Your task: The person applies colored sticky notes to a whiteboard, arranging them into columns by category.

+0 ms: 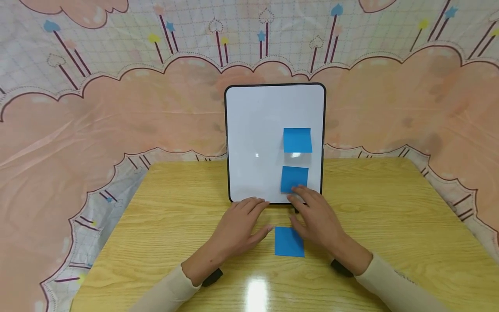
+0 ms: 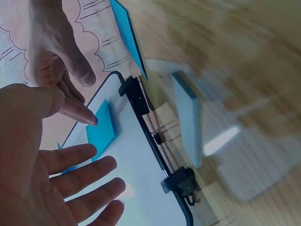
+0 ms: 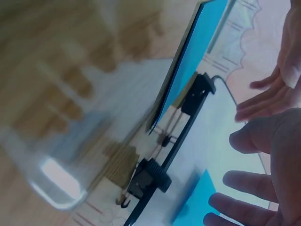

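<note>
A small whiteboard (image 1: 269, 112) with a black frame stands upright on the table. Two blue sticky notes are on its right half: an upper note (image 1: 297, 141) and a lower note (image 1: 293, 175). My right hand (image 1: 321, 219), fingers loosely extended, has its fingertips over the lower note's bottom edge; I cannot tell whether they press it. My left hand (image 1: 239, 227) hovers before the board's bottom edge, fingers spread and holding nothing. Between the hands, a blue sticky pad (image 1: 288, 247) lies on the table. Its side shows in the right wrist view as a blue sheet (image 3: 197, 52).
Black clips (image 2: 181, 181) sit along the board's lower edge. A pale block (image 2: 188, 120) shows on the table in the left wrist view, not in the head view. The wooden table (image 1: 163, 225) is glossy, with a patterned cloth (image 1: 163, 108) behind it.
</note>
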The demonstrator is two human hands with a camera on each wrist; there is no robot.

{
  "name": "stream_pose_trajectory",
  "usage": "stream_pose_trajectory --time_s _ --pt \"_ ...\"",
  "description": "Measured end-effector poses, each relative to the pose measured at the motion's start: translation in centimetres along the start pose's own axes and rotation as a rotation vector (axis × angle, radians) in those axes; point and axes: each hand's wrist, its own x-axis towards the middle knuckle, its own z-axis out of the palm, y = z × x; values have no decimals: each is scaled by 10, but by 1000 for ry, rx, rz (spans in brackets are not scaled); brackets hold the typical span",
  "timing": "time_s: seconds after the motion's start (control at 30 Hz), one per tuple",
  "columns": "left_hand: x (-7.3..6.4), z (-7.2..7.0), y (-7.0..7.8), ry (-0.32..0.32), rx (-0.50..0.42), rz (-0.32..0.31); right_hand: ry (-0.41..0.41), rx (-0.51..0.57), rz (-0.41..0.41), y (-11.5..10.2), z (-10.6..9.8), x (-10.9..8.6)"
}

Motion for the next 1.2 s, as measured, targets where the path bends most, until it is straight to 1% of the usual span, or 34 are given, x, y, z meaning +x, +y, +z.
stream_pose_trajectory --time_s 0.2,0.37,0.53,0.67,0.83,1.0,1.2 --pt "-11 -2 -11 -7 -1 -8 11 -2 -26 -8 2 3" --pt "-21 -3 -15 -9 -1 -21 -1 36 -30 -14 2 4" --pt "-31 -7 -19 -34 23 -43 -22 62 -44 -21 4 5" --pt "-38 -11 -22 -50 14 -55 -35 69 -53 -27 5 7" --pt "-44 -11 -25 -50 -13 -73 -44 89 -72 -33 8 7" --pt "-48 -10 -25 -56 -23 -92 -50 108 -83 -39 11 8" --pt "-51 -10 -24 -42 -11 -79 -72 133 -92 -48 16 10"
